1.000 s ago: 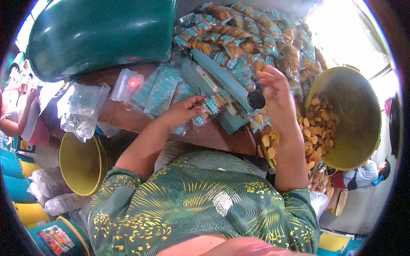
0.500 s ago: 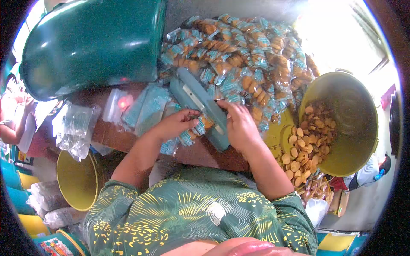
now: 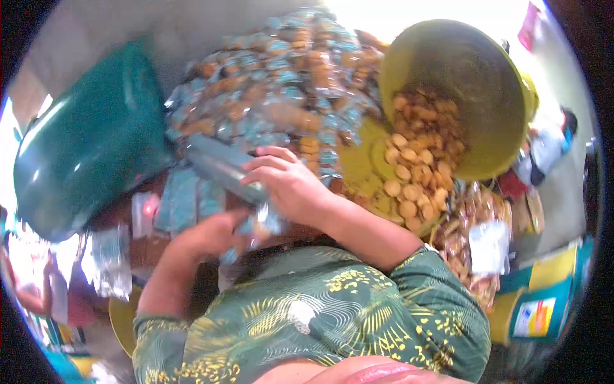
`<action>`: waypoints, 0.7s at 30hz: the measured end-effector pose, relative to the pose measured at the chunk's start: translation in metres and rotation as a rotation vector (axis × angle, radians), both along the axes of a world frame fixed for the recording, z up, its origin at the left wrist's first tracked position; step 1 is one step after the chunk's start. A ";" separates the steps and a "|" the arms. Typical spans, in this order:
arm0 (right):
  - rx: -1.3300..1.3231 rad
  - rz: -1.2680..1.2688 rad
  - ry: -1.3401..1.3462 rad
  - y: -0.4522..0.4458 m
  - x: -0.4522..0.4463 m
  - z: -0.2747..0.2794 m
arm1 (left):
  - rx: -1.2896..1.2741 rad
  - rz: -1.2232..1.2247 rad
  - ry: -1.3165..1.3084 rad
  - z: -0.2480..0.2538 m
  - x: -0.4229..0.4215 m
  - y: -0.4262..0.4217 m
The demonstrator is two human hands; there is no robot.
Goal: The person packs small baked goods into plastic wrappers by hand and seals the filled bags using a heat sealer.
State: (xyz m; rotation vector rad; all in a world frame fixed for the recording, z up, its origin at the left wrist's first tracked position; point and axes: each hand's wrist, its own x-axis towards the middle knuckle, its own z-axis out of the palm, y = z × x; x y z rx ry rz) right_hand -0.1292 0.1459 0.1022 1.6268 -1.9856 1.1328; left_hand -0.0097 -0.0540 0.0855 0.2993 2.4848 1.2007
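Observation:
A blue-grey bar-shaped device, which looks like a bag sealer [image 3: 217, 163], lies at a slant on the brown table. My right hand [image 3: 291, 185] rests over its near right end, fingers stretched and somewhat apart. On the near side, my left hand [image 3: 220, 232] is smeared by motion, its fingers closed at a clear packet of biscuits [image 3: 263, 225] with blue print. The packet is blurred too, and my fingertips are partly hidden. Flat blue-printed bags [image 3: 185, 198] lie left of the sealer, beyond my left hand.
A large pile of filled biscuit packets [image 3: 288, 77] covers the far side. At right, loose round biscuits [image 3: 419, 166] spill from a tipped yellow-green tub [image 3: 492, 83]. A dark green tub [image 3: 96, 141] lies at left. Other people appear at both edges.
The view has swung, shifting the table things left. My left hand has drawn the packet from the sealer towards me. My right hand's fingers now reach across the sealer's end.

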 end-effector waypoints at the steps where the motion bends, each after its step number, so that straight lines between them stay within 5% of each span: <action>1: -0.013 -0.017 0.016 0.014 0.007 0.010 | -0.059 -0.184 -0.197 0.032 0.008 0.003; 3: 0.004 -0.046 -0.134 0.041 0.016 0.018 | -0.210 -0.415 -0.291 0.084 0.002 0.007; 5: 0.044 -0.072 -0.200 0.064 0.012 0.012 | -0.050 -0.009 0.211 0.106 -0.003 -0.017; 7: 0.090 -0.135 -0.180 0.093 0.010 0.009 | 0.728 0.306 0.499 0.143 -0.022 -0.021; 9: 0.042 -0.217 -0.145 0.125 0.007 0.007 | 0.821 0.650 0.844 0.152 -0.025 -0.046; 12: -0.005 -0.684 -0.104 0.199 -0.005 0.000 | 0.522 0.840 0.752 0.092 -0.016 -0.111; 17: 0.149 -1.401 -0.185 0.325 -0.024 -0.060 | -0.776 0.860 0.535 -0.061 0.006 -0.107; 21: 0.085 -1.294 -0.218 0.317 -0.032 -0.096 | -0.626 0.868 0.512 -0.081 0.013 -0.090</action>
